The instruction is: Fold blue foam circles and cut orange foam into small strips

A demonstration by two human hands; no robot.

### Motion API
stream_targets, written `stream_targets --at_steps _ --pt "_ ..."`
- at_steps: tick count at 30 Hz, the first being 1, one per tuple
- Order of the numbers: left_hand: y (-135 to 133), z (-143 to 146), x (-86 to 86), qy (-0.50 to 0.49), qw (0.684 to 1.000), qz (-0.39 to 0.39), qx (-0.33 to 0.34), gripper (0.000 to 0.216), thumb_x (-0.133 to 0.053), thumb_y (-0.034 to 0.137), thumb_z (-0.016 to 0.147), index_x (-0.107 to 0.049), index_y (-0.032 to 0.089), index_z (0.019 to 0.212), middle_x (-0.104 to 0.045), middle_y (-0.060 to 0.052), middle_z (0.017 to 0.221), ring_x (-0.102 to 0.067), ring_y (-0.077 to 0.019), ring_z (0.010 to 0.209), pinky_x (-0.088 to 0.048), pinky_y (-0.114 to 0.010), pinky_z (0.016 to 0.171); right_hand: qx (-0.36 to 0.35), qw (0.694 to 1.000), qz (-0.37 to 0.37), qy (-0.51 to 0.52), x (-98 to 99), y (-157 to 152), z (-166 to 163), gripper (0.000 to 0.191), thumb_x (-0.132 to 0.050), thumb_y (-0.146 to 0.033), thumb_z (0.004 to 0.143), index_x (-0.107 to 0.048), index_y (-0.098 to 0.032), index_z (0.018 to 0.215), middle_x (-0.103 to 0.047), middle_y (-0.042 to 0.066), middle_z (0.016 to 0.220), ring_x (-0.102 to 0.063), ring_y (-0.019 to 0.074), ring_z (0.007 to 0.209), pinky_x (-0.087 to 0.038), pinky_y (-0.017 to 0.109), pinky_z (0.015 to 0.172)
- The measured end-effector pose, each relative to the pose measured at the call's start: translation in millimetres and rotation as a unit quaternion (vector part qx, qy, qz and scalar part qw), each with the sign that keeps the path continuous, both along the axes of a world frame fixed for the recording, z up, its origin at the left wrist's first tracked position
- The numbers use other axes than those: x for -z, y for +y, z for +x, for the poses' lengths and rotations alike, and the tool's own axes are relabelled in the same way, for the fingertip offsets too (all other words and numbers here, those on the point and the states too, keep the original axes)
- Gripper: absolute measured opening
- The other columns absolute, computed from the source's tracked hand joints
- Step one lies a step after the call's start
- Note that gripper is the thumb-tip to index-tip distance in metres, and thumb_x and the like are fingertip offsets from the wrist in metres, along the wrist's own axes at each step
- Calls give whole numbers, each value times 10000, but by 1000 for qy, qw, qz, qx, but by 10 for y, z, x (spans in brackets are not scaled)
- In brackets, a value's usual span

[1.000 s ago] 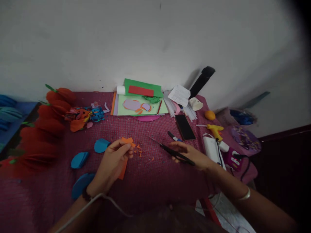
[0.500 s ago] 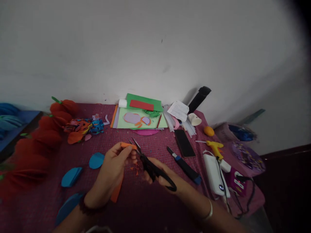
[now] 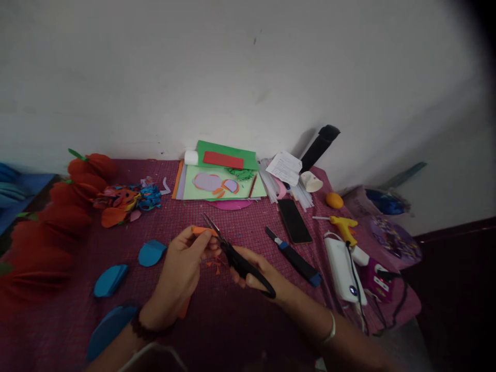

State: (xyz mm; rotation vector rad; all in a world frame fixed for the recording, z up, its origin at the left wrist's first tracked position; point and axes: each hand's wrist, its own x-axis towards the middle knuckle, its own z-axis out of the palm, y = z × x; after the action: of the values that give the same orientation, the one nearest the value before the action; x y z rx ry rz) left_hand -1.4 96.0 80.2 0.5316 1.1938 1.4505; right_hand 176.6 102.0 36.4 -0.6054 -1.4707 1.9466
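My left hand (image 3: 185,258) pinches a small orange craft piece (image 3: 204,231) between thumb and fingers; I cannot tell whether it is paper or foam. My right hand (image 3: 256,268) is closed round the black handles of a pair of scissors (image 3: 236,261). The scissor blades point up and left, right beside the orange piece, and look slightly parted. Small orange scraps (image 3: 217,266) lie on the cloth beneath. An orange strip (image 3: 184,308) shows partly from behind my left wrist. Blue folded pieces (image 3: 152,252) rest left of my left arm.
Red paper pumpkins (image 3: 50,232) line the left side, near a heap of coloured scraps (image 3: 124,201). Stacked coloured sheets (image 3: 189,186) lie at the back. On the right are a utility knife (image 3: 296,261), a phone (image 3: 294,221), a yellow glue gun (image 3: 343,227), a white power bank (image 3: 343,268) and cables.
The scissor handles have drawn closer together, and the blades have shifted slightly up and left against the orange piece. My view has moved a little, shifting the table contents.
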Motion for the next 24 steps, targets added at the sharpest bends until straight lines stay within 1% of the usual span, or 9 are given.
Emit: stream_targets --at_steps 3,12,20,24 --pt "7 5 21 -13 1000 4 -8 165 -762 249 647 -639 141 663 -642 15 600 -606 -108 557 -518 -217 556 0 1000 0 1 -11 -6 0 793 -708 -639 666 -516 -165 1272 -518 0 766 -423 104 629 -339 238 555" --pt "14 17 44 -25 999 5 -24 176 -774 252 632 -640 143 663 -642 22 596 -608 -109 554 -529 -226 563 9 1000 5 -22 35 -8 1 748 -706 -615 690 -510 -175 1263 -497 4 811 -422 103 662 -360 241 588" --pt "2 34 50 -20 1000 0 -19 173 -781 234 608 -644 140 655 -643 21 596 -611 -104 547 -532 -220 568 1 1000 1 -17 54 -21 14 780 -665 -655 705 -486 -173 1292 -508 -9 756 -412 87 600 -340 218 534" --pt "6 44 30 -4 1000 -2 -12 166 -781 210 584 -639 138 629 -644 16 586 -606 -103 534 -518 -209 549 3 1000 0 -26 41 -24 5 789 -641 -686 700 -505 -154 1266 -509 -11 727 -410 91 583 -347 220 520"
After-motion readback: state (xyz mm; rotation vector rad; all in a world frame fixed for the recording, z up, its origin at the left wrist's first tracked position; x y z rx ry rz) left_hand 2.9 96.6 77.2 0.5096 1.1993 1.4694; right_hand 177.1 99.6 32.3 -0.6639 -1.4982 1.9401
